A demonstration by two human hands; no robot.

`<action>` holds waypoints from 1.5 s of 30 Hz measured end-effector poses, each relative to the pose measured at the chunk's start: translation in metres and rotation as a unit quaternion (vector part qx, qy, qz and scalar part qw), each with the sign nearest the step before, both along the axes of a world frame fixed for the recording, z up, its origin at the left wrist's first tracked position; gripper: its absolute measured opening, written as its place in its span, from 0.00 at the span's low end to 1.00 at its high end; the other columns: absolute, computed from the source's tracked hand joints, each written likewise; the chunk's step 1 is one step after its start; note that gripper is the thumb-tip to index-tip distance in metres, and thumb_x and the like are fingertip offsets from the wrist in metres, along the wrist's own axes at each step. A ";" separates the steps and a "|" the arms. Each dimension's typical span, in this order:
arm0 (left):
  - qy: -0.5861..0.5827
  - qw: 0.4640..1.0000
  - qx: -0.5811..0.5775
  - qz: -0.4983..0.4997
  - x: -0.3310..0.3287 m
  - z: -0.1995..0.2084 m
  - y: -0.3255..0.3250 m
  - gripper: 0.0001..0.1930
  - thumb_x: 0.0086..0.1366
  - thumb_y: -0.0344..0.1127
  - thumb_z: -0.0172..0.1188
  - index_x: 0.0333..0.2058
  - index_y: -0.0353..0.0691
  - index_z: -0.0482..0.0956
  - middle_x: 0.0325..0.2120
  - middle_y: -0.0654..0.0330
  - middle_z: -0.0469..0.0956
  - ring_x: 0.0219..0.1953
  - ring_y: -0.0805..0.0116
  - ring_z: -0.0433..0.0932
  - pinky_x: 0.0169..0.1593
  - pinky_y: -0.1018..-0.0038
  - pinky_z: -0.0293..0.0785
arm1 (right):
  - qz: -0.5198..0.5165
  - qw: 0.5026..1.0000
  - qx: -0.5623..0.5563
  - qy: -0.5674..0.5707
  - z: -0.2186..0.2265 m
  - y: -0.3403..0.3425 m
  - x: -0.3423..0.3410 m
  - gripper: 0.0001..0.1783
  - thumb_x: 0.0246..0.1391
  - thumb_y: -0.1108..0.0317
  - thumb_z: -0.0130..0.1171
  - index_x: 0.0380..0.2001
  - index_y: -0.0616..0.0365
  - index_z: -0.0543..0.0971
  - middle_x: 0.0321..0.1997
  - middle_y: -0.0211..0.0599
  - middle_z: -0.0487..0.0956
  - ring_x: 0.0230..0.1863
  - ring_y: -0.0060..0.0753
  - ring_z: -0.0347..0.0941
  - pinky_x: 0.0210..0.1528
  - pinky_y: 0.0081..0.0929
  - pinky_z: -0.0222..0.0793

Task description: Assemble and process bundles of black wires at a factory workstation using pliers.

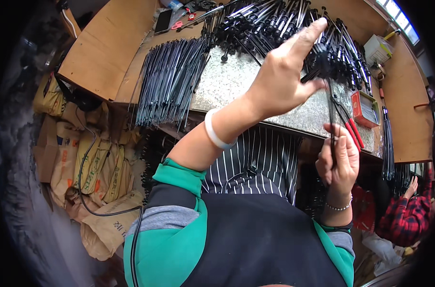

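My left hand [288,71], with a white bangle at its wrist, is raised over the bench. Its index finger is stretched out and its thumb stands apart; nothing shows in its grip. Lower and to the right, my right hand [341,160] has its fingers closed round a thin black rod [331,112]. The rod stands upright from that hand, and its top meets a dark, motion-blurred part [326,65] close to my left hand. Beyond lies a heap of metal rods with black fittings [279,21]. Red-handled pliers [352,131] rest beside the held rod.
Many thin dark rods [169,79] lie side by side at the left of the metal-topped bench [222,83]. A red box [365,109] sits at the right. Wooden panels [102,52] enclose both sides. Another person in a checked sleeve [408,220] is at the right. Sacks [100,162] lie at left.
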State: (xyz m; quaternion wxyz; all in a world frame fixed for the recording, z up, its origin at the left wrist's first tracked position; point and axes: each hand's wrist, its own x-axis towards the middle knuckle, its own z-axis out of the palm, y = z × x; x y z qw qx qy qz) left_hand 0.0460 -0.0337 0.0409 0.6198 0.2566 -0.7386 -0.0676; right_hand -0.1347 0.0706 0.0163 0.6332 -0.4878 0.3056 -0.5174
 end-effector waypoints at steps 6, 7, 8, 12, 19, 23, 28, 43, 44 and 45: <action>-0.231 0.901 0.164 0.329 0.091 -0.068 0.011 0.19 0.51 0.36 0.63 0.40 0.37 0.70 0.35 0.51 0.70 0.40 0.53 0.70 0.45 0.66 0.68 | -0.057 0.997 0.036 -0.035 0.018 -0.008 -0.005 0.20 0.65 0.64 0.33 0.54 0.66 0.59 0.15 0.26 0.59 0.05 0.10 0.43 0.05 0.09 0.42; -0.278 0.845 0.233 0.393 0.113 -0.088 0.014 0.18 0.53 0.38 0.61 0.39 0.37 0.70 0.35 0.51 0.70 0.40 0.52 0.70 0.45 0.64 0.69 | -0.061 0.997 0.036 -0.036 0.019 -0.009 -0.003 0.21 0.65 0.64 0.32 0.56 0.66 0.57 0.15 0.26 0.59 0.04 0.10 0.44 0.04 0.09 0.42; -0.321 0.778 0.298 0.451 0.133 -0.106 0.016 0.17 0.54 0.39 0.60 0.39 0.37 0.70 0.35 0.50 0.70 0.40 0.51 0.71 0.44 0.63 0.69 | -0.060 0.997 0.037 -0.037 0.019 -0.011 -0.002 0.21 0.65 0.64 0.32 0.56 0.66 0.57 0.15 0.26 0.59 0.04 0.10 0.44 0.04 0.09 0.42; -0.339 0.733 0.341 0.481 0.164 -0.121 0.020 0.12 0.55 0.38 0.58 0.33 0.34 0.73 0.32 0.48 0.74 0.36 0.49 0.75 0.40 0.61 0.71 | -0.063 0.997 0.003 -0.044 0.018 -0.024 0.001 0.19 0.64 0.68 0.33 0.54 0.68 0.59 0.13 0.26 0.59 0.05 0.10 0.45 0.04 0.09 0.44; -0.272 0.773 0.328 0.470 0.162 -0.094 0.034 0.10 0.56 0.37 0.56 0.25 0.36 0.77 0.21 0.49 0.77 0.30 0.50 0.77 0.35 0.61 0.73 | -0.084 0.996 -0.034 -0.015 0.004 -0.038 0.002 0.18 0.64 0.67 0.35 0.52 0.67 0.62 0.14 0.28 0.64 0.05 0.10 0.48 0.06 0.08 0.45; -0.221 0.779 0.336 0.481 0.164 -0.085 0.043 0.11 0.56 0.39 0.56 0.24 0.36 0.77 0.19 0.50 0.76 0.30 0.50 0.77 0.34 0.62 0.73 | -0.082 0.995 -0.054 -0.008 -0.001 -0.040 0.003 0.17 0.64 0.67 0.35 0.52 0.66 0.63 0.15 0.29 0.67 0.06 0.09 0.50 0.07 0.07 0.47; -0.187 0.800 0.346 0.453 0.164 -0.096 0.043 0.12 0.59 0.41 0.56 0.27 0.36 0.77 0.19 0.55 0.77 0.22 0.60 0.76 0.28 0.67 0.74 | -0.090 0.993 -0.072 0.009 -0.003 -0.041 0.003 0.17 0.64 0.67 0.36 0.51 0.65 0.64 0.17 0.32 0.71 0.07 0.09 0.53 0.09 0.06 0.49; -0.241 0.859 0.243 0.381 0.156 -0.111 0.029 0.18 0.57 0.38 0.58 0.43 0.33 0.72 0.30 0.53 0.73 0.34 0.59 0.74 0.40 0.68 0.70 | -0.105 0.991 -0.083 0.001 -0.007 -0.036 0.000 0.17 0.64 0.68 0.37 0.50 0.66 0.65 0.20 0.37 0.73 0.09 0.09 0.57 0.11 0.05 0.52; -0.283 0.860 0.228 0.358 0.153 -0.103 0.040 0.18 0.56 0.40 0.59 0.42 0.35 0.73 0.32 0.52 0.73 0.36 0.56 0.73 0.42 0.67 0.69 | -0.103 0.991 -0.088 0.004 -0.005 -0.036 -0.002 0.17 0.64 0.68 0.37 0.50 0.66 0.65 0.20 0.36 0.73 0.09 0.09 0.56 0.11 0.05 0.51; -0.295 0.852 0.268 0.338 0.149 -0.109 0.052 0.16 0.55 0.40 0.60 0.38 0.37 0.75 0.31 0.54 0.73 0.35 0.56 0.73 0.40 0.67 0.70 | -0.098 0.991 -0.090 0.007 -0.006 -0.036 -0.001 0.17 0.64 0.68 0.37 0.50 0.66 0.65 0.20 0.36 0.73 0.09 0.09 0.56 0.11 0.05 0.51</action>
